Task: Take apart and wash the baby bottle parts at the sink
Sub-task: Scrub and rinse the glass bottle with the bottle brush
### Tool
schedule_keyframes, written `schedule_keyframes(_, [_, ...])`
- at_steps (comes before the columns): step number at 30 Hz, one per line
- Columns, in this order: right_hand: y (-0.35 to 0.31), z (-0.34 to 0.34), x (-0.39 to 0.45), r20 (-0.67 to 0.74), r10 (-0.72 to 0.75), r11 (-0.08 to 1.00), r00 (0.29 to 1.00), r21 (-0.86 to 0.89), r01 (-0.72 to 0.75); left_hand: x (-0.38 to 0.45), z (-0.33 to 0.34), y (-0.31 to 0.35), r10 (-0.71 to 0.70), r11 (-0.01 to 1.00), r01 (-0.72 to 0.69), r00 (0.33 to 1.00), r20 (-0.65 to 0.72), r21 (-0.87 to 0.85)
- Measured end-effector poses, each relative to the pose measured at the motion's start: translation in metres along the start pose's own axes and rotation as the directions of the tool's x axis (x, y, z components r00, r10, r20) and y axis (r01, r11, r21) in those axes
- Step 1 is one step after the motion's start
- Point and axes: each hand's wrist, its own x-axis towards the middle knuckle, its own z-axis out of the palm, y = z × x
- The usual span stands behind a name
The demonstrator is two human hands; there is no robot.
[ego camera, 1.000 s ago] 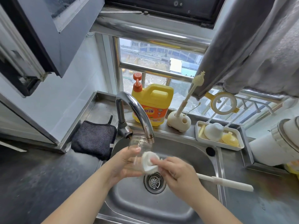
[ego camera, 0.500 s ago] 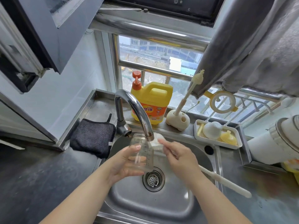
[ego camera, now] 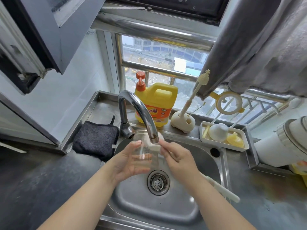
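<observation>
My left hand (ego camera: 127,161) grips the clear baby bottle (ego camera: 144,150) upright over the steel sink (ego camera: 186,208), just under the tap spout (ego camera: 153,138). My right hand (ego camera: 178,161) holds the white bottle brush; its sponge head (ego camera: 156,146) sits at the bottle's right side near the mouth, and its handle (ego camera: 222,190) sticks out to the lower right behind my wrist. More bottle parts, a white dome cap (ego camera: 217,132) and a yellow teat (ego camera: 235,140), lie in a white tray (ego camera: 224,146) on the sink ledge.
A yellow detergent jug (ego camera: 156,103) with an orange pump stands behind the tap. A cream brush holder (ego camera: 182,122) with a small brush is beside it. A dark cloth (ego camera: 96,140) lies left of the sink. The drain strainer (ego camera: 158,182) is below my hands. A white appliance (ego camera: 285,141) stands at right.
The bottle has gone from tilted toward the brush to upright under the spout. The sponge head has come out of the mouth and moved up beside the rim.
</observation>
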Motion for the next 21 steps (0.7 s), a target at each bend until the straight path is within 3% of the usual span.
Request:
schedule_keyframes(3, [0.003, 0.004, -0.027, 0.063, -0.067, 0.998, 0.996, 0.017, 0.066, -0.002, -0.008, 0.003, -0.012, 0.999, 0.011, 1.0, -0.011, -0.054])
schedule_keyframes(9, [0.02, -0.007, -0.022, 0.033, 0.109, 0.989, 0.993, 0.096, -0.112, -0.002, -0.006, -0.005, -0.037, 0.997, 0.038, 0.999, 0.014, -0.073])
schedule_keyframes(16, [0.019, -0.005, -0.032, 0.037, 0.1, 0.993, 0.994, 0.064, -0.102, -0.004, -0.005, 0.001, -0.022, 0.99, 0.027, 0.999, -0.042, 0.139])
schedule_keyframes(21, [0.009, 0.0, -0.032, 0.051, 0.022, 0.999, 0.998, -0.028, -0.02, -0.011, 0.008, -0.001, 0.007, 0.964, -0.01, 1.0, 0.014, 0.266])
